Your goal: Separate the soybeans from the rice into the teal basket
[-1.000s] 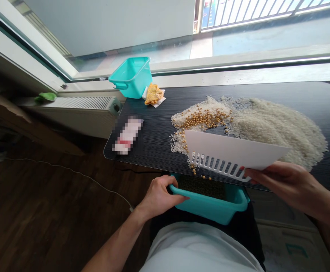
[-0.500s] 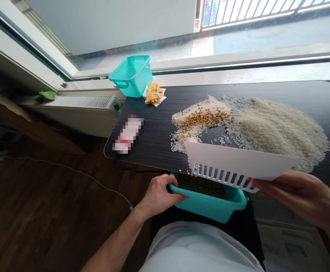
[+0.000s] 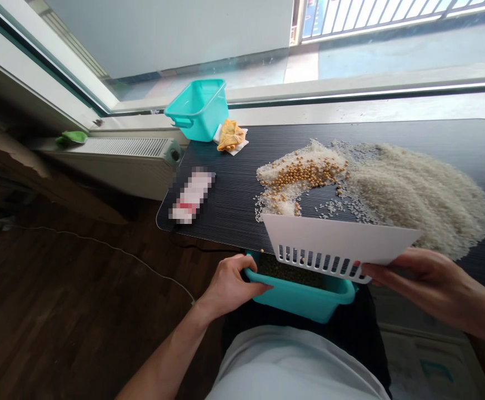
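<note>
My left hand (image 3: 229, 286) grips the left rim of a teal tub (image 3: 304, 300) held below the table's near edge; dark beans lie inside it. My right hand (image 3: 417, 278) holds a white slotted scraper (image 3: 338, 244) upright at the table's near edge, above the tub. Beyond the scraper lies a patch of yellow soybeans (image 3: 304, 175) mixed with rice, and to its right a broad heap of white rice (image 3: 417, 189). A bean or two show at the table edge by the scraper's slots.
The black table (image 3: 229, 189) also carries a blurred white-and-red packet (image 3: 192, 195), a second teal tub (image 3: 198, 108) at the far left corner and a yellow cloth (image 3: 230, 136) on paper. A white radiator (image 3: 121, 150) stands left of the table; a cable runs over the wooden floor.
The scraper has been drawn toward the near edge, sweeping the loose soybeans off the table into the tub. The left hand has kept its hold on the tub.
</note>
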A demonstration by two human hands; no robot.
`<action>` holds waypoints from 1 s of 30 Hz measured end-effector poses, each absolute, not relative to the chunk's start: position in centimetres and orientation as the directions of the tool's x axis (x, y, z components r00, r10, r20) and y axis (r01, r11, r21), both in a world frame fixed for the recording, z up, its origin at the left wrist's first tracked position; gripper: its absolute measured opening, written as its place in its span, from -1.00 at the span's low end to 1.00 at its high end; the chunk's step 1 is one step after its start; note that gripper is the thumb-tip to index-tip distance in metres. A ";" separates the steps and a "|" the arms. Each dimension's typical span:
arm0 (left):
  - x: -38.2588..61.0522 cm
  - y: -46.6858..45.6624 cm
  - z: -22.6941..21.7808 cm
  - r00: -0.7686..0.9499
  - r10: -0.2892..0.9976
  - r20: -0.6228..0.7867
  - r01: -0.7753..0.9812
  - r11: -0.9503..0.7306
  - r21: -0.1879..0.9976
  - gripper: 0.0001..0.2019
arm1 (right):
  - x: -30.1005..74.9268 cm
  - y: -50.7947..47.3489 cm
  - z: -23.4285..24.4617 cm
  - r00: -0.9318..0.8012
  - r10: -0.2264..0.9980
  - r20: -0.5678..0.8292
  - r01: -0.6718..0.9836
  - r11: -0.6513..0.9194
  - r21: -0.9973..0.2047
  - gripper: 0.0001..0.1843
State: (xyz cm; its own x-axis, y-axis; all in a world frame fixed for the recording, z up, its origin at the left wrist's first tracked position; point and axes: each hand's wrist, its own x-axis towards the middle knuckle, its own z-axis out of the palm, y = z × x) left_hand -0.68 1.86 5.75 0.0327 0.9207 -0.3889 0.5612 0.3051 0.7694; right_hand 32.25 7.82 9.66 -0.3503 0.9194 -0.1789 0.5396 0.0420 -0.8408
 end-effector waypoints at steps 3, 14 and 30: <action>-1.0 1.9 5.8 0.017 0.921 -0.390 0.565 0.313 0.764 -0.69 | 31.0 8.3 9.6 -0.327 0.931 -0.162 0.497 0.023 -0.868 -0.37; -1.3 1.4 6.1 0.004 0.927 -0.374 0.582 0.302 0.755 -0.69 | 33.8 7.6 9.2 -0.249 0.954 -0.164 0.575 0.010 -0.818 -0.42; 0.7 1.8 6.4 0.115 0.912 -0.394 0.612 0.247 0.751 -0.71 | 35.7 5.3 9.5 -0.056 0.967 -0.247 0.448 -0.196 -0.872 -0.40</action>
State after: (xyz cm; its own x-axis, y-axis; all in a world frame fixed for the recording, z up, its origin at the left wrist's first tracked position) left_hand 0.74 1.81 6.38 0.1150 0.9119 -0.3941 0.6121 0.2474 0.7511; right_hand 35.66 5.31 9.47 -0.0563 0.9675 -0.2466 0.4482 -0.1962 -0.8721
